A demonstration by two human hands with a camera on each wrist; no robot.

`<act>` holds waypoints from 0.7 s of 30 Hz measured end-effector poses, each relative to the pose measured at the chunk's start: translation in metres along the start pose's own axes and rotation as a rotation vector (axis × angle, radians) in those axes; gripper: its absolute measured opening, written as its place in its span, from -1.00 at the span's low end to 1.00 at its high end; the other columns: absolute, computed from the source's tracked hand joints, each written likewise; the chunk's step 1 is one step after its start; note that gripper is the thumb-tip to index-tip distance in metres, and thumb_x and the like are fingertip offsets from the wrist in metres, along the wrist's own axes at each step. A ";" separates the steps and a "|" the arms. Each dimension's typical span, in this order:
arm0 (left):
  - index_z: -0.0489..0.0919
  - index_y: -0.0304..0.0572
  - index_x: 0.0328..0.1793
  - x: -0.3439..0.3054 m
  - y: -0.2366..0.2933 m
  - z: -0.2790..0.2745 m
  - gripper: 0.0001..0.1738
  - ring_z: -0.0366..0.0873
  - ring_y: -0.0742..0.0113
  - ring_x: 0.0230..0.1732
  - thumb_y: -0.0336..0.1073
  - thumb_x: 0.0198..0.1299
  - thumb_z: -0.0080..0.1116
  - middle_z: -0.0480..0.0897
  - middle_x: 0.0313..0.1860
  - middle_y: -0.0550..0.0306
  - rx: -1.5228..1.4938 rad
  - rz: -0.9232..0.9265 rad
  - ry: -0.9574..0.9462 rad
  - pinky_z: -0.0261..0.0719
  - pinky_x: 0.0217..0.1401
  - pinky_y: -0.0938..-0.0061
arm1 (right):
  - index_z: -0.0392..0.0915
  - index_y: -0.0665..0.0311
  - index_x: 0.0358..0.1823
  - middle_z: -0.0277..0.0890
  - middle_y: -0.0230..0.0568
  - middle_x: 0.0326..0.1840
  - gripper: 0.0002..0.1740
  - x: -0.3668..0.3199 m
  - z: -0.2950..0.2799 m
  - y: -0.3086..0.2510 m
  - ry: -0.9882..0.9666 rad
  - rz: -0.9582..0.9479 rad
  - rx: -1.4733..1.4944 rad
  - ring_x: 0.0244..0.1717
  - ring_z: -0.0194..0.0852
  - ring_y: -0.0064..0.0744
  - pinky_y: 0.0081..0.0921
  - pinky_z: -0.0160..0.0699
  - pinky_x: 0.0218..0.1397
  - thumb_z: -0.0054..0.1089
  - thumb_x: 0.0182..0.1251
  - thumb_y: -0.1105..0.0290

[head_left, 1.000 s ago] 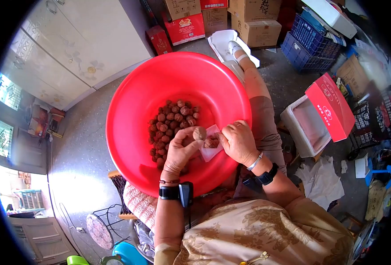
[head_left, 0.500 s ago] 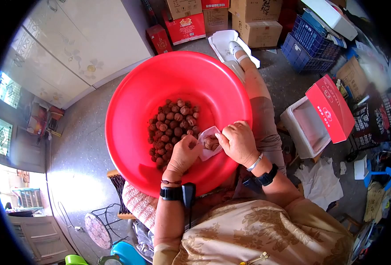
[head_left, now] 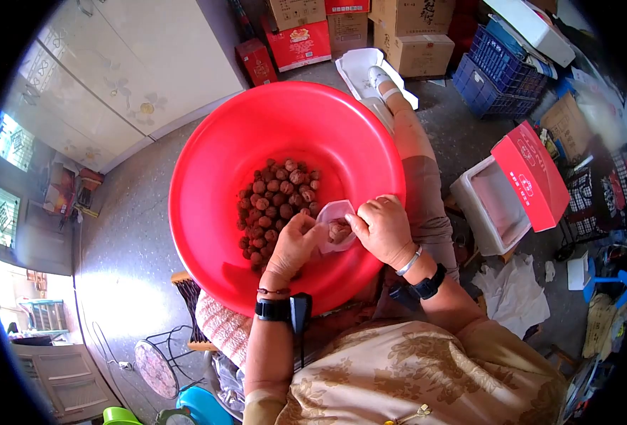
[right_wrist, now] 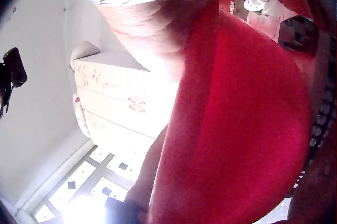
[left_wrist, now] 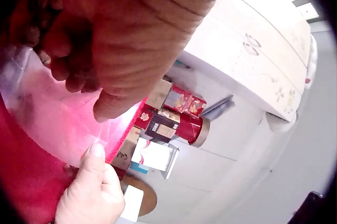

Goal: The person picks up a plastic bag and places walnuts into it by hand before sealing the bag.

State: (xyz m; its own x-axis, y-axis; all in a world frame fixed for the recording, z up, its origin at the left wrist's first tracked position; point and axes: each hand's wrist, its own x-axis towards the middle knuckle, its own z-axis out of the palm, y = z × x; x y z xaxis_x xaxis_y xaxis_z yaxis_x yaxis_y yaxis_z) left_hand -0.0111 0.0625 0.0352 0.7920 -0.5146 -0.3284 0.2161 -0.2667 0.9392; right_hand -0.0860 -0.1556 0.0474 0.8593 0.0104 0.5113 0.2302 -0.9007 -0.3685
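Observation:
A small clear plastic bag (head_left: 338,208) with walnuts (head_left: 338,230) inside is spread between both hands, over the near right part of a big red basin (head_left: 214,163). My left hand (head_left: 295,244) pinches the bag's left side with curled fingers. At the opposite side, my right hand (head_left: 385,225) grips the bag's edge between thumb and fingers, close to the basin's rim. The left wrist view shows the bag's film (left_wrist: 52,108) stretched between the two hands. A heap of brown walnuts (head_left: 274,195) lies on the basin's floor, left of the bag.
The basin rests at the person's lap, beside an outstretched leg (head_left: 420,170). To the right are an open white foam box (head_left: 469,188) with a red lid flap (head_left: 529,177), and blue crates (head_left: 494,85). Cardboard boxes (head_left: 420,53) stand ahead, a white cabinet (head_left: 129,64) at left.
A second ago my left hand held a walnut up beside the bag's mouth; it has gone from those fingers, which now pinch the bag's side. The bag's mouth is spread wider. My right hand stays put.

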 end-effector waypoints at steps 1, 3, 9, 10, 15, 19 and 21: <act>0.60 -0.22 -0.02 -0.003 0.005 0.001 -0.83 0.55 0.55 -0.30 -0.29 0.44 0.28 0.65 -0.23 0.23 -0.089 0.012 0.047 0.51 -0.27 0.59 | 0.49 0.22 -0.50 0.55 -0.08 -0.50 -0.66 0.001 0.000 0.000 0.002 -0.002 -0.001 -0.34 0.60 0.05 -0.01 0.53 0.00 0.38 0.40 0.26; 0.58 -0.21 0.05 -0.006 0.007 0.000 -0.84 0.58 0.51 -0.23 -0.34 0.45 0.21 0.68 -0.17 0.19 -0.179 0.024 0.092 0.53 -0.19 0.60 | 0.51 0.23 -0.49 0.56 -0.08 -0.51 -0.66 0.001 -0.001 -0.001 -0.001 0.001 -0.008 -0.35 0.61 0.06 -0.01 0.53 0.01 0.37 0.41 0.26; 0.52 -0.24 0.22 -0.003 0.007 -0.002 -0.69 0.57 0.43 0.14 -0.52 0.37 0.15 0.64 0.12 0.17 -0.337 0.263 0.090 0.52 0.31 0.47 | 0.45 0.22 -0.50 0.51 -0.07 -0.51 -0.65 0.001 0.001 -0.001 0.018 0.002 0.011 -0.36 0.55 0.11 -0.02 0.53 -0.02 0.40 0.40 0.31; 0.53 -0.24 0.29 -0.003 0.010 0.001 -0.62 0.56 0.45 0.13 -0.57 0.37 0.15 0.63 0.10 0.21 -0.356 0.314 0.096 0.53 0.31 0.50 | 0.45 0.22 -0.50 0.51 -0.07 -0.51 -0.65 0.002 0.001 0.000 0.021 0.001 0.011 -0.36 0.55 0.11 -0.02 0.53 -0.02 0.40 0.40 0.31; 0.51 -0.26 0.51 0.000 0.008 0.001 -0.47 0.58 0.45 0.18 -0.60 0.42 0.20 0.64 0.14 0.24 -0.387 0.400 -0.014 0.52 0.40 0.49 | 0.53 0.25 -0.48 0.57 -0.06 -0.48 -0.71 0.001 0.000 -0.001 0.002 0.027 -0.012 -0.30 0.62 0.09 0.01 0.51 -0.01 0.35 0.39 0.30; 0.49 -0.27 0.58 -0.003 0.013 0.001 -0.45 0.60 0.43 0.22 -0.44 0.50 0.28 0.69 0.22 0.18 -0.297 0.336 0.044 0.55 0.40 0.48 | 0.52 0.25 -0.48 0.57 -0.05 -0.48 -0.71 0.004 -0.002 -0.003 0.002 0.025 0.006 -0.31 0.61 0.09 0.01 0.51 -0.03 0.34 0.37 0.31; 0.52 -0.23 0.55 0.005 0.006 -0.002 -0.50 0.65 0.41 0.15 -0.36 0.55 0.25 0.72 0.19 0.13 -0.276 0.401 0.254 0.63 0.24 0.49 | 0.49 0.23 -0.51 0.55 -0.05 -0.49 -0.70 0.004 -0.002 -0.003 0.037 0.019 0.000 -0.33 0.59 0.10 0.01 0.50 -0.05 0.34 0.36 0.31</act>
State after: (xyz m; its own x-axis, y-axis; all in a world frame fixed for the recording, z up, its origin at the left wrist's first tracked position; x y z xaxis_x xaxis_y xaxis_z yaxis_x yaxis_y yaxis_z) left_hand -0.0044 0.0601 0.0390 0.9487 -0.3098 0.0633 -0.0164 0.1515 0.9883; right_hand -0.0842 -0.1532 0.0519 0.8460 -0.0232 0.5327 0.2137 -0.9006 -0.3786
